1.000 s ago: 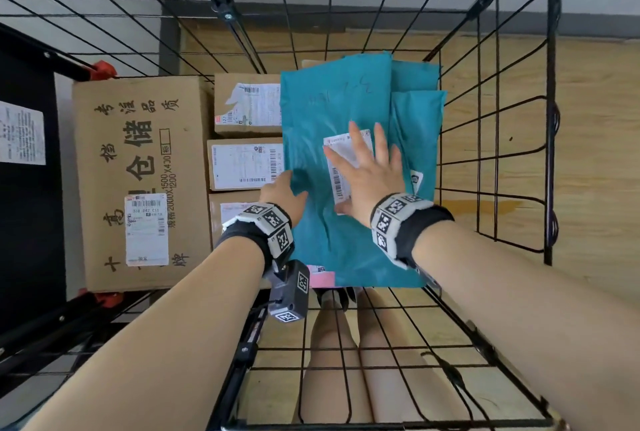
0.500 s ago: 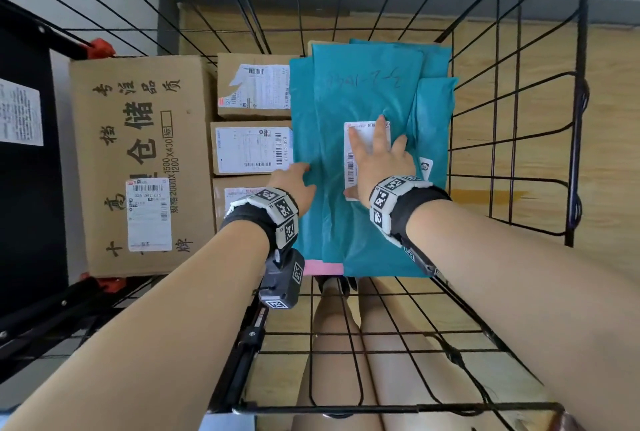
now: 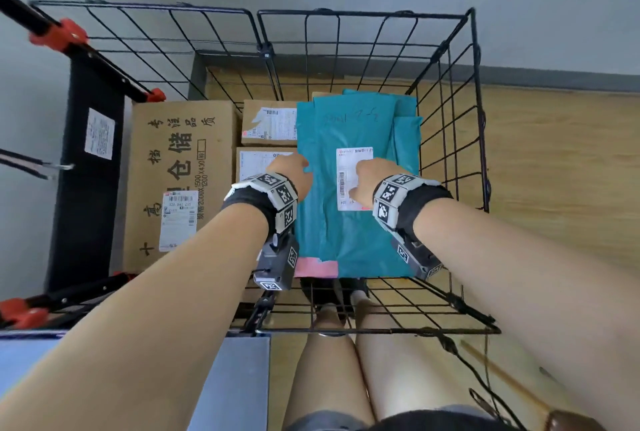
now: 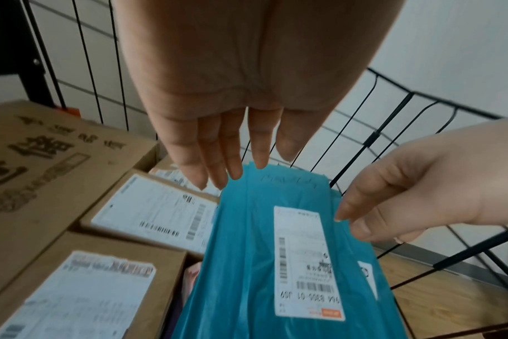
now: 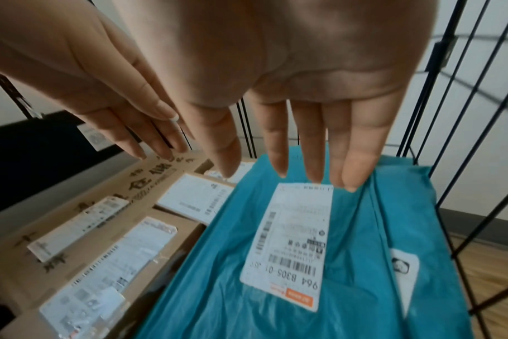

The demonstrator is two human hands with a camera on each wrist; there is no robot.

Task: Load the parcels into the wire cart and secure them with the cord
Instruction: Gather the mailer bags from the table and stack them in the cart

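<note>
Hovering both hands, left hand (image 3: 292, 172) and right hand (image 3: 372, 181), fingers straight and empty, I am judging the teal mailer (image 3: 346, 219), lying at the wire cart's (image 3: 479, 112) right, soft, light, slippery, best pinched at its edges.

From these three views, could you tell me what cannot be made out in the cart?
- Pink parcel: head view shows only a corner; the top teal mailer covers the rest.
- Third small box: the left hand and forearm hide it in the head view.
- Handwriting on the teal mailer: too faint in every view.
- Cord: not identifiable anywhere.
</note>
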